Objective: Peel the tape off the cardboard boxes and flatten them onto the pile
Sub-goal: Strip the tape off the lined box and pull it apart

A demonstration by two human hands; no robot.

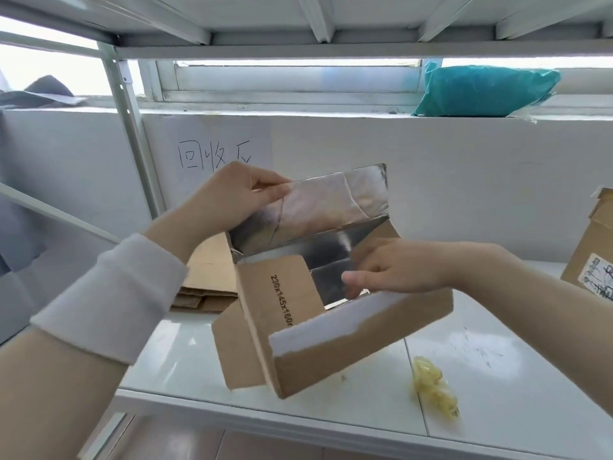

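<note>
I hold an open brown cardboard box (348, 340) lined with silver foil in the air above the white shelf (497, 376). Its flaps are spread, one printed with "230x145x160". My left hand (238, 194) pinches the top corner of the raised foil-lined flap (331, 200) at the back. My right hand (398, 270) reaches into the box's opening, fingers curled over the far right wall and thumb inside against the foil. A pile of flattened cardboard (205, 280) lies on the shelf behind the box, at the left.
A crumpled ball of yellowish tape (434, 390) lies on the shelf at the front right. Another brown box with a label (593, 247) stands at the right edge. A teal bag (484, 91) sits on the window ledge. Metal rack posts (132, 127) rise at the left.
</note>
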